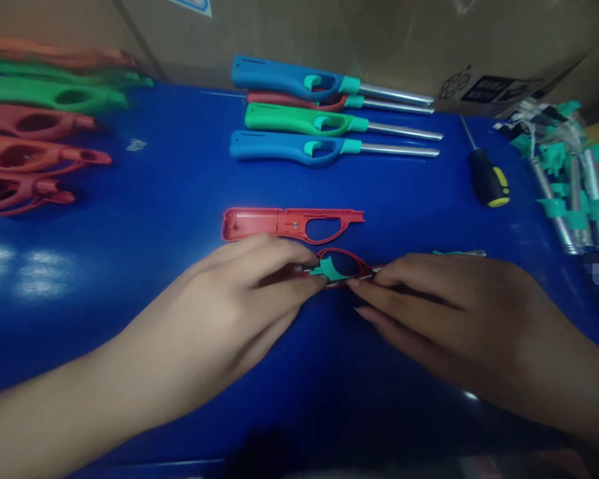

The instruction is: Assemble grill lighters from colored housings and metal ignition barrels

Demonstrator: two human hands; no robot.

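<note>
Lighter assembly spot on a blue bench [144, 319]: left hand [214, 299] and right hand [444, 319] pinch a red half-shell [342, 261] from both ends, fingers nearly closed, probably to steady it, with a teal trigger [332, 269] sitting inside, near the front edge. Spare red half-shell [292, 225] lies just behind, handy. Utility lighters [299, 120] line the far edge, screwdriver [488, 178] off right.
</note>
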